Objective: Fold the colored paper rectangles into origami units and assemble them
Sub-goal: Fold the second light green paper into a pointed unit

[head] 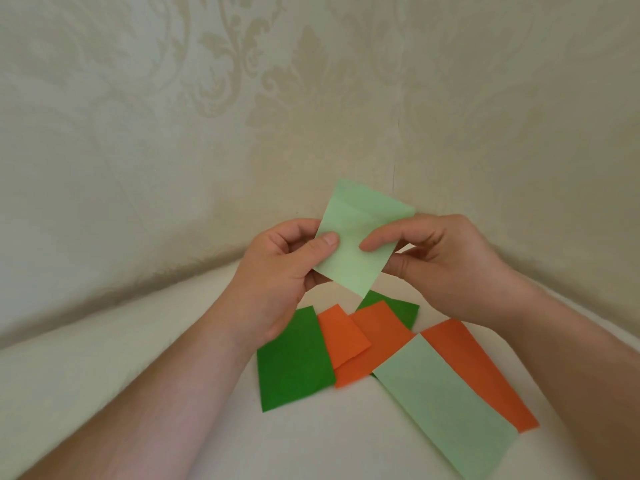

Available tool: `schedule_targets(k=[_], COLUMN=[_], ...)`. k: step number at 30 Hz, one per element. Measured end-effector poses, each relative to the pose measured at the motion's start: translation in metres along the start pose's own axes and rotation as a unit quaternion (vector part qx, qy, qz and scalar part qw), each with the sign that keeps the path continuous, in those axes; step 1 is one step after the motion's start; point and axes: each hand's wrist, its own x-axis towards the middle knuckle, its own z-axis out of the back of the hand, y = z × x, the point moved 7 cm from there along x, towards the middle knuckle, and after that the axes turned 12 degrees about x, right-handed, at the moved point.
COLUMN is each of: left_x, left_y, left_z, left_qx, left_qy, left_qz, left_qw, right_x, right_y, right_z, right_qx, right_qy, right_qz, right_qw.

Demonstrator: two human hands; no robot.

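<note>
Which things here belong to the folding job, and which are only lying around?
Belong to the job:
- light green paper held by left hand and right hand
- dark green, orange and light green rectangles on the table

Just there:
- white table
- patterned wallpaper

No text, label, brand, number or sign can be read on the colored papers (360, 341), the surface (138, 341) or the patterned wall (173, 98).

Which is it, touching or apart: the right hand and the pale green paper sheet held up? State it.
Touching. The head view shows the right hand pinching the raised pale green paper sheet, its thumb pressed flat on the front face.
</note>
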Motion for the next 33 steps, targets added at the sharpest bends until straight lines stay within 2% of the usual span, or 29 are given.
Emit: schedule_targets(k=[5,14,20,26,30,33], left_x=[-0.001,-0.004,-0.006,-0.011,-0.012,-0.012], left_y=[0.001,0.004,0.003,0.003,0.000,0.000], left_z=[-0.004,-0.009,-0.012,-0.019,-0.018,-0.018], left_qx=[-0.002,0.054,0.053,0.103,0.188,0.204], left_qy=[0.031,0.058,0.074,0.138,0.134,0.119], left_qz=[-0.003,0.013,0.037,0.029,-0.022,-0.034], left_qw=[1.000,0.997,0.995,0.985,0.973,0.971], right_x=[0.001,0.002,0.000,0.002,-0.001,-0.001], right_y=[-0.004,0.006,0.003,0.001,0.004,0.002], right_z=[-0.001,0.000,-0.005,-0.001,-0.001,-0.001], right_qx=[-0.007,0.062,0.062,0.056,0.065,0.058], right_qy=[0.007,0.017,0.046,-0.018,-0.039,-0.043], right_qz=[-0.014,0.037,-0.005,-0.021,-0.034,-0.043], right_qw=[1.000,0.997,0.997,0.998,0.997,0.996])
